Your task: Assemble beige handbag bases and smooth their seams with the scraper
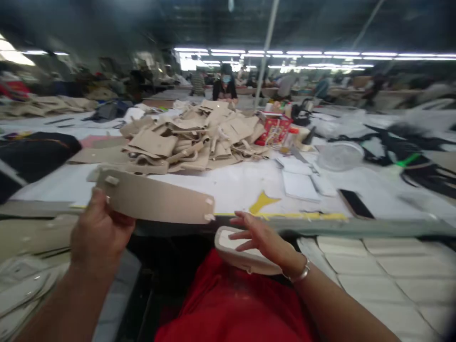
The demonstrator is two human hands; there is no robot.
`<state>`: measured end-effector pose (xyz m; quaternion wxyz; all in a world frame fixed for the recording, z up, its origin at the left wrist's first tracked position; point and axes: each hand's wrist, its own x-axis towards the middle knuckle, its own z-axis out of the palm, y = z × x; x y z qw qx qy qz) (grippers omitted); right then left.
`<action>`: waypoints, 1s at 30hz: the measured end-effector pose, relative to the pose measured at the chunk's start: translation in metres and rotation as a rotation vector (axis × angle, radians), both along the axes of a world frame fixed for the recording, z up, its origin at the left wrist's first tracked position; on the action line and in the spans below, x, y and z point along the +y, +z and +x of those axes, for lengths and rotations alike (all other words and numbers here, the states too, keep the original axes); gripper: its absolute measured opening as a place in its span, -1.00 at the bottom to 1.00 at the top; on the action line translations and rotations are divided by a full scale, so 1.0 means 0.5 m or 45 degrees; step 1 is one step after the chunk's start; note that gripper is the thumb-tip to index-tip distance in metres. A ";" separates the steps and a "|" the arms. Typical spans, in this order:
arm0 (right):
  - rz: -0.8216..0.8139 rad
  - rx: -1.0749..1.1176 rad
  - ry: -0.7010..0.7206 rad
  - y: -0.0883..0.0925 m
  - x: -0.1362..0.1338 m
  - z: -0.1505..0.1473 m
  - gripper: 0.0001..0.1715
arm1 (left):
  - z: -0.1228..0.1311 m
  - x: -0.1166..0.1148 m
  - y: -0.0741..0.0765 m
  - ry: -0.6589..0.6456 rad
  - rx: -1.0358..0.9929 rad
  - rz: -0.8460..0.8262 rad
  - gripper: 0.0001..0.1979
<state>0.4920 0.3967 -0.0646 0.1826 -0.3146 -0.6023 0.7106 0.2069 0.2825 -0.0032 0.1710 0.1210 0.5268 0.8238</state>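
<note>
My left hand (101,228) grips one end of a curved beige panel (160,197), thumb on top, and holds it up at the table's front edge. Small pale tabs show near both ends of the panel. Over my lap my right hand (261,237) has its fingers spread, holding nothing that I can see. Beneath it lies a cream, rounded piece (245,261) with a raised rim and a white inside; whether the hand touches it I cannot tell.
A heap of beige panels (199,137) covers the table's middle. Rightward are a yellow scrap (263,202), white pads (299,185), a phone (355,204) and a clear plastic lid (340,156). Flat cream pieces (384,275) lie at lower right. A person (225,88) sits across the table.
</note>
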 end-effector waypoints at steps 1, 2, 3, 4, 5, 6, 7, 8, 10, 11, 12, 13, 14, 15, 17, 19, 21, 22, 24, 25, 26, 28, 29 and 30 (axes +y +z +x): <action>-0.209 0.039 -0.014 -0.013 -0.006 0.024 -0.29 | 0.049 0.041 -0.028 -0.139 -0.094 0.047 -0.71; -0.361 0.076 -0.065 -0.025 -0.012 0.051 -0.27 | 0.097 0.073 -0.058 -0.270 -0.175 0.064 -0.72; -0.452 0.113 -0.153 -0.037 -0.019 0.079 -0.27 | 0.140 0.096 -0.089 -0.391 -0.252 0.064 -0.73; -0.495 0.151 -0.276 -0.048 -0.028 0.107 -0.31 | 0.176 0.111 -0.120 -0.506 -0.316 0.042 -0.74; -0.508 0.187 -0.417 -0.058 -0.038 0.133 -0.37 | 0.207 0.119 -0.150 -0.607 -0.355 -0.005 -0.74; -0.511 0.218 -0.552 -0.068 -0.048 0.156 -0.42 | 0.230 0.122 -0.179 -0.691 -0.380 -0.065 -0.73; -0.524 0.242 -0.657 -0.078 -0.059 0.177 -0.45 | 0.248 0.123 -0.204 -0.753 -0.402 -0.127 -0.71; -0.551 0.255 -0.720 -0.087 -0.070 0.195 -0.45 | 0.261 0.121 -0.226 -0.792 -0.419 -0.185 -0.71; -0.576 0.235 -0.750 -0.105 -0.086 0.222 -0.42 | 0.279 0.117 -0.257 -0.803 -0.448 -0.289 -0.72; -0.554 0.197 -0.725 -0.113 -0.091 0.232 -0.44 | 0.285 0.116 -0.266 -0.787 -0.454 -0.326 -0.73; -0.505 0.138 -0.688 -0.120 -0.093 0.241 -0.48 | 0.289 0.116 -0.272 -0.771 -0.452 -0.357 -0.73; -0.437 0.059 -0.648 -0.125 -0.091 0.250 -0.51 | 0.292 0.117 -0.276 -0.764 -0.441 -0.386 -0.73; -0.355 -0.036 -0.616 -0.130 -0.085 0.258 -0.54 | 0.293 0.118 -0.279 -0.768 -0.418 -0.422 -0.71; -0.265 -0.143 -0.596 -0.133 -0.075 0.266 -0.57 | 0.292 0.120 -0.282 -0.789 -0.383 -0.467 -0.69; -0.072 -0.374 -0.606 -0.138 -0.046 0.282 -0.60 | 0.285 0.124 -0.288 -0.855 -0.234 -0.603 -0.65; 0.100 -0.590 -0.628 -0.143 -0.008 0.295 -0.56 | 0.273 0.126 -0.297 -0.932 0.043 -0.775 -0.64; 0.229 -0.756 -0.592 -0.150 0.030 0.304 -0.55 | 0.260 0.129 -0.307 -0.974 0.353 -0.931 -0.66; 0.281 -0.810 -0.546 -0.153 0.047 0.306 -0.55 | 0.254 0.131 -0.311 -0.985 0.487 -1.000 -0.66; 0.375 -0.875 -0.440 -0.162 0.073 0.309 -0.57 | 0.246 0.137 -0.319 -0.995 0.685 -1.115 -0.63; 0.400 -0.885 -0.393 -0.166 0.081 0.310 -0.59 | 0.243 0.141 -0.323 -1.006 0.763 -1.162 -0.61; 0.406 -0.883 -0.357 -0.170 0.087 0.311 -0.60 | 0.241 0.145 -0.326 -1.017 0.831 -1.200 -0.60; 0.371 -0.859 -0.325 -0.178 0.092 0.315 -0.62 | 0.236 0.154 -0.333 -1.038 0.941 -1.250 -0.57; 0.340 -0.844 -0.323 -0.182 0.093 0.318 -0.62 | 0.233 0.158 -0.337 -1.042 0.998 -1.269 -0.57; 0.306 -0.830 -0.327 -0.185 0.092 0.320 -0.63 | 0.229 0.163 -0.340 -1.041 1.065 -1.286 -0.58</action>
